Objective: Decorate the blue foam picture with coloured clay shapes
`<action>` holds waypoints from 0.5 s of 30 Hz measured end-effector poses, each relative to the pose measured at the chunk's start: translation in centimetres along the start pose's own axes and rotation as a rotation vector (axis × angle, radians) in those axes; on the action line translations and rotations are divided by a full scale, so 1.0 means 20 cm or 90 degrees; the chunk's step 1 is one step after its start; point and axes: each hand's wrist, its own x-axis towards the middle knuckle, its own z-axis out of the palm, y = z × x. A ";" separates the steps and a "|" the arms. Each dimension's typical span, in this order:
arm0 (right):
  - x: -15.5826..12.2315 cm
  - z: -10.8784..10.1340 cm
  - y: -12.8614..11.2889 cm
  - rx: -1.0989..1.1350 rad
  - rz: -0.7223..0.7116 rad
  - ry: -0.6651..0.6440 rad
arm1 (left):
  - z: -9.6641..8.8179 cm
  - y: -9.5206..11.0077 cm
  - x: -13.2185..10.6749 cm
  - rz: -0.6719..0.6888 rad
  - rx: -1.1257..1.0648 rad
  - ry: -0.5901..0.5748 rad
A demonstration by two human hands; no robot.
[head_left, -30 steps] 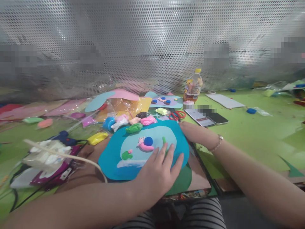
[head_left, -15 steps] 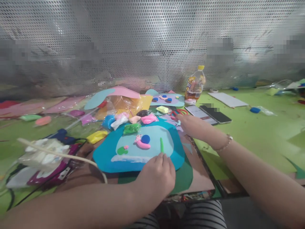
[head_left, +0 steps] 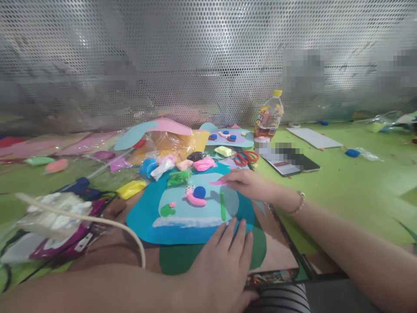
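My right hand [head_left: 243, 182] is closed on a slim pink modelling tool [head_left: 216, 183], held over the upper right of a light blue panel [head_left: 185, 179]. Under it is a darker blue paper sheet [head_left: 141, 221]. A green clay strip [head_left: 223, 206] stands lengthwise on the panel, between my two hands. My left hand [head_left: 226, 256] lies flat with fingers spread, its tips at the sheet's lower right edge. Left of the strip sits a pink clay snail [head_left: 196, 199] with a blue shell. A green clay leaf [head_left: 167, 211] and a white clay band [head_left: 192, 222] are also on the panel.
Bagged clay, such as a green pack [head_left: 179, 178] and a yellow pack [head_left: 131, 189], lies around the sheet. Red-handled scissors [head_left: 246, 158], phones [head_left: 283, 163] and a bottle [head_left: 269, 117] stand or lie behind. A pale cable [head_left: 110, 221] crosses the left side.
My right hand has come back from beside the scissors and now has the pink tool. My left hand has let go of the green strip, opened and drawn back slightly.
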 end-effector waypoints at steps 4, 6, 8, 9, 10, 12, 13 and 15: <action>0.00 -0.02 0.00 0.074 -0.041 -0.021 | 0.03 -0.01 -0.01 0.004 -0.029 -0.009; -0.01 -0.02 -0.01 0.015 0.000 -0.026 | 0.03 -0.01 -0.01 0.004 -0.045 -0.018; -0.02 -0.03 -0.03 -0.075 0.072 0.001 | 0.03 -0.01 -0.01 0.003 -0.064 -0.028; -0.02 -0.03 -0.05 -0.111 0.107 0.025 | 0.02 -0.02 0.00 0.005 -0.075 -0.034; -0.02 -0.04 -0.06 -0.133 0.136 0.049 | 0.01 -0.03 0.00 0.008 -0.088 -0.041; -0.03 -0.05 -0.09 -0.130 0.167 0.073 | -0.02 -0.05 0.01 0.018 -0.117 -0.059; -0.03 -0.06 -0.10 -0.103 0.178 0.067 | -0.04 -0.06 0.02 0.016 -0.131 -0.063; -0.04 -0.08 -0.11 0.001 0.212 0.019 | -0.08 -0.08 0.03 0.012 -0.164 -0.075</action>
